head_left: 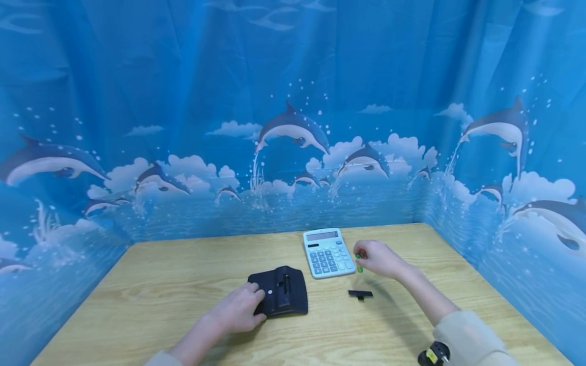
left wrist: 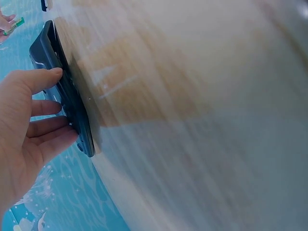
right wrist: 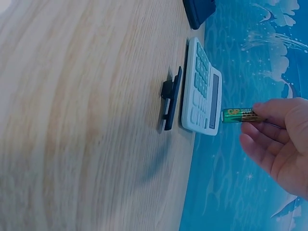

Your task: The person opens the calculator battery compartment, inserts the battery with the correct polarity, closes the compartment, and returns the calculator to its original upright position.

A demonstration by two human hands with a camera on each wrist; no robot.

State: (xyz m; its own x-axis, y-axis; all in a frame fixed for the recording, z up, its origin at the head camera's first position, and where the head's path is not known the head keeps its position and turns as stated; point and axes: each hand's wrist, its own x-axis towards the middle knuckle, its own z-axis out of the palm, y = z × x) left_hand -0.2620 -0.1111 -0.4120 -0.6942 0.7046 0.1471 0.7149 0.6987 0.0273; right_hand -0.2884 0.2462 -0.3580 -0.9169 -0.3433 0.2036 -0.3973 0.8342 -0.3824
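My left hand (head_left: 240, 307) holds a flat black device (head_left: 297, 295) at its left side, with fingers on top and the thumb at the near edge. An uncovered battery compartment (head_left: 286, 284) shows in its upper face; whether the dark cylinder shape inside is a battery cannot be told. In the left wrist view the device (left wrist: 72, 103) lies on the table under the fingers. Above the table, my right hand (head_left: 377, 258) pinches a green battery (right wrist: 236, 115) between thumb and fingertips. Below that hand lies a small black cover (head_left: 360, 294) with a tab.
A light blue calculator (head_left: 327, 254) lies on the wooden table (head_left: 183, 274), just left of the right hand and behind the black cover. A blue dolphin-print curtain (head_left: 206, 127) rises behind the table and along both sides.
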